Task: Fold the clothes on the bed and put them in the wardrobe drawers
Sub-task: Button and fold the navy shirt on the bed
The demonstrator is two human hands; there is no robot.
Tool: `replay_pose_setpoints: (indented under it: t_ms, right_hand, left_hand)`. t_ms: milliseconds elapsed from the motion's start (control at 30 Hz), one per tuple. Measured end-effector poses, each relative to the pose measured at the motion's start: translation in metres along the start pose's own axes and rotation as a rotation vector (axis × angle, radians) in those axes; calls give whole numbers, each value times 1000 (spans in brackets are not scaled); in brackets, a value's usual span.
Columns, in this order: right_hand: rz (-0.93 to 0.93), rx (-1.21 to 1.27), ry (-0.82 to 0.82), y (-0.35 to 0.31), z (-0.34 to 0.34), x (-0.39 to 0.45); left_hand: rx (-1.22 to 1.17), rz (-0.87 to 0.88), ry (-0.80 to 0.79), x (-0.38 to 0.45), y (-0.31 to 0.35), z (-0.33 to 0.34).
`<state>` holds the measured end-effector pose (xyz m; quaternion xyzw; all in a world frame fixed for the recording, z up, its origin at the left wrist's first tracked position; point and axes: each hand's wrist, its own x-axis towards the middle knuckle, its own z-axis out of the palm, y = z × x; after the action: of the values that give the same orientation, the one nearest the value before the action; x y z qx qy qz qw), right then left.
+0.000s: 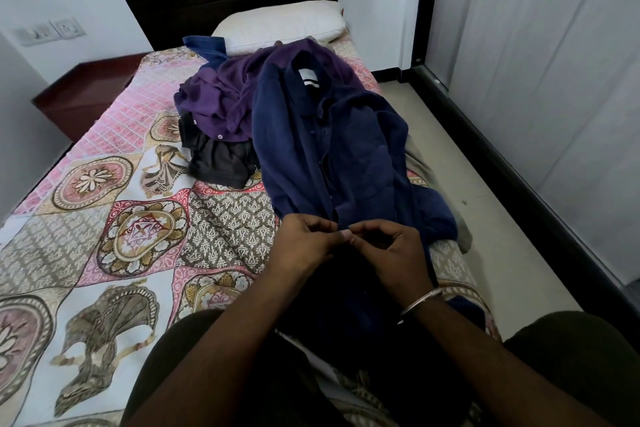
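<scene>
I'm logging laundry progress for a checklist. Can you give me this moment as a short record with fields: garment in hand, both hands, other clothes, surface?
garment in hand: navy shirt, spread lengthwise on the bed, collar away from the person
left hand: pinching the shirt's front edge
right hand: pinching the same edge, fingertips meeting the left
other clothes: purple shirt heaped on a black garment, unfolded
surface: patterned bedspread; white pillow at the far end

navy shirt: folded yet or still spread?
Spread, not folded. The navy shirt lies lengthwise on the bed, collar away from the person; both hands pinch its front near the hem.
</scene>
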<state>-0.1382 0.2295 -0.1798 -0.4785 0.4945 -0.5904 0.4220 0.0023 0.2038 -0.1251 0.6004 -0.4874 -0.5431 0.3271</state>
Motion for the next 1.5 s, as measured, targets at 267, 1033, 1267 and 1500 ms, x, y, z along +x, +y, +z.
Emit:
replay_pose_setpoints:
  t_ms: [267, 1033, 1267, 1500]
  right_hand:
    - [132, 127, -24, -6, 0, 1]
    - [-24, -192, 131, 1, 0, -3]
    - [-370, -529, 289, -12, -2, -3]
    - [-149, -724, 73, 5, -2, 4]
  left_hand:
    - [-77, -100, 19, -2, 3, 4]
    - [92, -271, -73, -19, 14, 1]
    - [261, -367, -346, -29, 9, 7]
    - [525, -115, -81, -15, 9, 0]
